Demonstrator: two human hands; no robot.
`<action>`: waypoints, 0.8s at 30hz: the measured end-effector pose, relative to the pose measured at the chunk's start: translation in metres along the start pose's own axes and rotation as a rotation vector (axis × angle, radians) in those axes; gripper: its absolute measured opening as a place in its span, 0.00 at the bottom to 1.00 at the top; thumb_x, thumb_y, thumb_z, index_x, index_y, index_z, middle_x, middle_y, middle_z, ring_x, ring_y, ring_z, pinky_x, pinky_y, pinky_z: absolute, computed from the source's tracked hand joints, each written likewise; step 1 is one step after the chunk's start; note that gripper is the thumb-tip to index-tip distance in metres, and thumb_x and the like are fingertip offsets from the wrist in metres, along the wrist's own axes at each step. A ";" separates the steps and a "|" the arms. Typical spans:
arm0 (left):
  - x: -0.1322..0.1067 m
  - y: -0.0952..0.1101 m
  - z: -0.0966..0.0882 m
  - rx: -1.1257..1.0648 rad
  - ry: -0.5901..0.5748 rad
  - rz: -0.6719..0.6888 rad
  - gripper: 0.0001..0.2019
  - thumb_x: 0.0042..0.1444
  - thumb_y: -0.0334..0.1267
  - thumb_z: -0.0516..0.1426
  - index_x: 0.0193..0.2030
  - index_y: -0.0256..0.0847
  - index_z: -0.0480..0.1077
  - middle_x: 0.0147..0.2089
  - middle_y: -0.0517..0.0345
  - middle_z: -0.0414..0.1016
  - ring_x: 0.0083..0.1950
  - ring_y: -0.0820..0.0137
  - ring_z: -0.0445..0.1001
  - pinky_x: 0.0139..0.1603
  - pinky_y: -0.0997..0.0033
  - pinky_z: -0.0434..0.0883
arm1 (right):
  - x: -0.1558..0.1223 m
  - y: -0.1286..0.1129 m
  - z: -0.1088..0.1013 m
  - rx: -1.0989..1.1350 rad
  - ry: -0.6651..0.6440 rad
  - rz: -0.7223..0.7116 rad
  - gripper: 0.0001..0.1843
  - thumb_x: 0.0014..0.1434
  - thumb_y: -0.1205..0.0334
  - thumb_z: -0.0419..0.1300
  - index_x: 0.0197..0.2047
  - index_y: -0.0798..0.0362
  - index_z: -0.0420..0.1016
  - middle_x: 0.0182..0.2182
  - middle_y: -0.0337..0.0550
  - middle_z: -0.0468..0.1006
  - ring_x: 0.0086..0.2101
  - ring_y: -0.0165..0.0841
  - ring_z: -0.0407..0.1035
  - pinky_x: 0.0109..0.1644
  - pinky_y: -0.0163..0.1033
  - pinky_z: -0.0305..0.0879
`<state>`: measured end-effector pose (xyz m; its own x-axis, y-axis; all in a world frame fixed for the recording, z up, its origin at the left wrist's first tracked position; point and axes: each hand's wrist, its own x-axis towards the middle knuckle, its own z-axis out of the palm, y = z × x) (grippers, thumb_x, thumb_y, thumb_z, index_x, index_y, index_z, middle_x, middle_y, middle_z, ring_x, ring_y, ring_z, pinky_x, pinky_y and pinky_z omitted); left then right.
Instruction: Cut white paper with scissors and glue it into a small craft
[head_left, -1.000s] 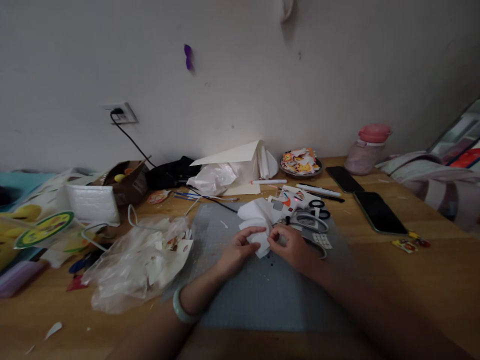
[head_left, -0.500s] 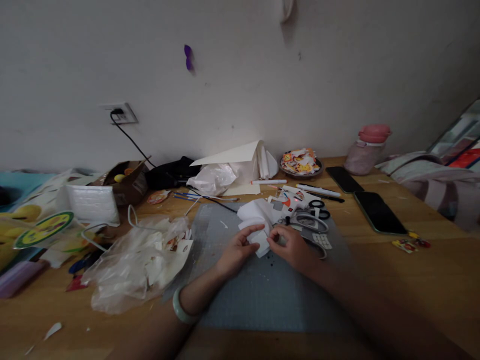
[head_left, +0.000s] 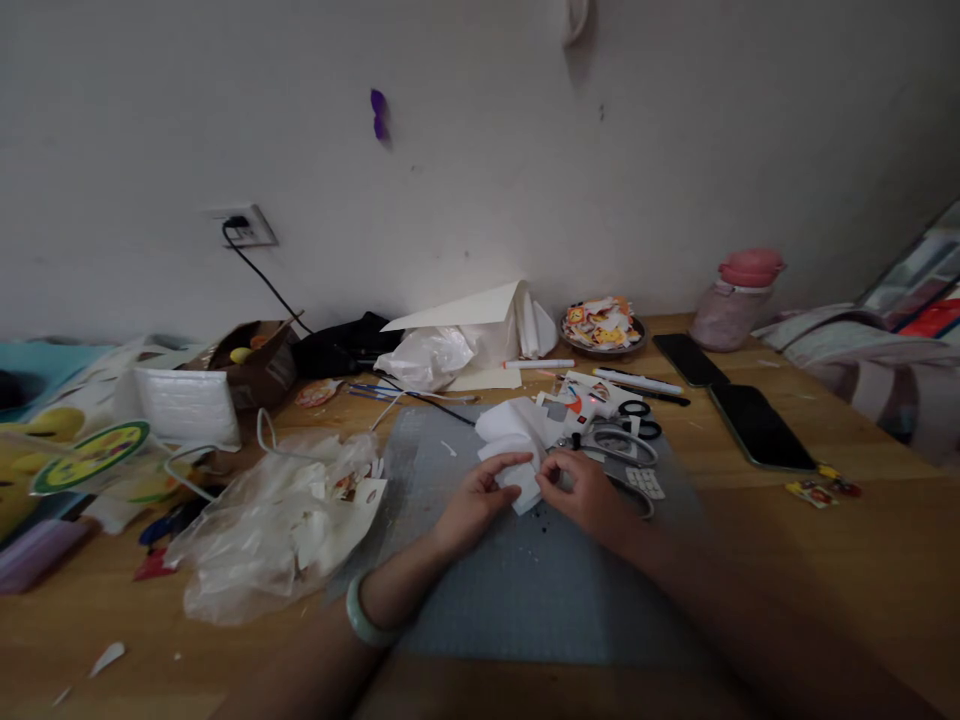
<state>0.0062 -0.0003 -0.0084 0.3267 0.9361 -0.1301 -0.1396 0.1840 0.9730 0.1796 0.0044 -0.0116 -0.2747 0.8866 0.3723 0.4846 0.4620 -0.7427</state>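
A folded piece of white paper (head_left: 512, 424) stands over the grey cutting mat (head_left: 517, 610). My left hand (head_left: 480, 503) is closed on its lower left part, thumb and forefinger pinching it. At the paper's right edge my right hand (head_left: 583, 492) is closed in a pinch; whatever its fingertips hold is too small to make out. Just behind the hands lie a white and orange glue gun (head_left: 589, 407) and scissors with black handles (head_left: 639, 420). Small dark specks dot the mat below the paper.
A crumpled plastic bag (head_left: 255, 545) lies to the left. Two phones (head_left: 761, 428) and a pink-lidded bottle (head_left: 731, 310) are at the right. Farther back are a bowl of paper cutouts (head_left: 604, 326), markers (head_left: 637, 381) and a cardboard box (head_left: 259, 375).
Both hands keep almost the same place and grip on the paper. The right fingertips have shifted very slightly; the whole view has moved a little.
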 end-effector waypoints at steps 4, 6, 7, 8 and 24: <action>0.000 -0.001 -0.001 0.039 -0.018 -0.001 0.19 0.44 0.33 0.61 0.47 0.39 0.74 0.30 0.60 0.72 0.25 0.77 0.61 0.26 0.77 0.56 | 0.000 0.001 0.001 0.004 -0.004 -0.001 0.06 0.51 0.69 0.55 0.24 0.52 0.64 0.23 0.37 0.71 0.28 0.31 0.65 0.36 0.37 0.58; 0.001 -0.002 -0.002 0.055 -0.027 -0.004 0.16 0.45 0.34 0.60 0.43 0.39 0.75 0.30 0.59 0.73 0.26 0.76 0.62 0.28 0.77 0.58 | 0.000 0.001 0.000 -0.002 -0.005 0.006 0.06 0.52 0.68 0.55 0.24 0.52 0.64 0.23 0.37 0.70 0.27 0.31 0.65 0.35 0.36 0.58; 0.001 -0.002 -0.002 0.058 -0.029 0.000 0.15 0.45 0.34 0.60 0.42 0.39 0.76 0.31 0.59 0.74 0.27 0.76 0.64 0.29 0.76 0.59 | 0.000 0.000 0.000 -0.004 -0.003 0.009 0.07 0.52 0.68 0.55 0.24 0.52 0.64 0.23 0.37 0.70 0.27 0.31 0.65 0.35 0.36 0.58; 0.001 -0.002 -0.003 0.060 -0.028 0.005 0.14 0.45 0.34 0.60 0.41 0.39 0.76 0.33 0.58 0.75 0.29 0.74 0.65 0.32 0.75 0.60 | 0.000 0.000 0.000 -0.001 0.000 0.010 0.07 0.52 0.67 0.55 0.24 0.52 0.63 0.23 0.37 0.70 0.27 0.30 0.65 0.34 0.36 0.58; 0.004 0.001 -0.004 0.118 0.071 -0.018 0.20 0.45 0.33 0.56 0.48 0.37 0.73 0.43 0.54 0.76 0.40 0.68 0.70 0.45 0.69 0.64 | 0.002 0.004 0.000 0.001 0.058 0.098 0.07 0.55 0.63 0.54 0.26 0.53 0.65 0.23 0.36 0.69 0.26 0.29 0.64 0.32 0.33 0.58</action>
<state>0.0038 0.0047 -0.0087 0.2610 0.9525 -0.1566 -0.0221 0.1681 0.9855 0.1809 0.0078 -0.0137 -0.1774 0.9275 0.3291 0.5060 0.3728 -0.7778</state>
